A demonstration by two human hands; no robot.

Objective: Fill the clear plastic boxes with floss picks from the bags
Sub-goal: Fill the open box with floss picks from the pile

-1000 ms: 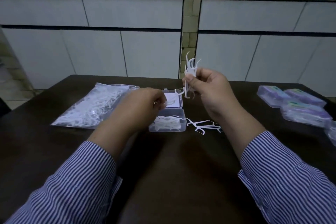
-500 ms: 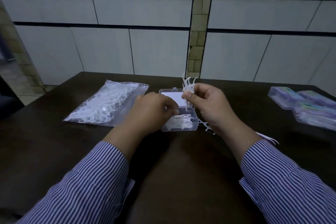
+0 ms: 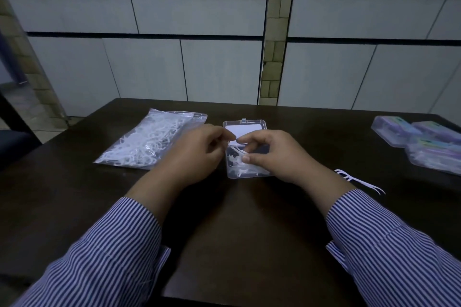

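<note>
Now the right hand (image 3: 272, 154) tucks floss picks (image 3: 239, 161) into the open box (image 3: 245, 174) at twelve o'clock; left hand (image 3: 197, 152), loosely curled, steadies it. Next comes levelling them, I judge.

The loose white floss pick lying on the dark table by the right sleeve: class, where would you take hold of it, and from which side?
Pinch the loose white floss pick at its thin straight handle, coming from above. It lies flat on the dark table with its forked head toward the open clear plastic box, so the handle's free end offers the clearest grip, away from the striped right sleeve.
</note>
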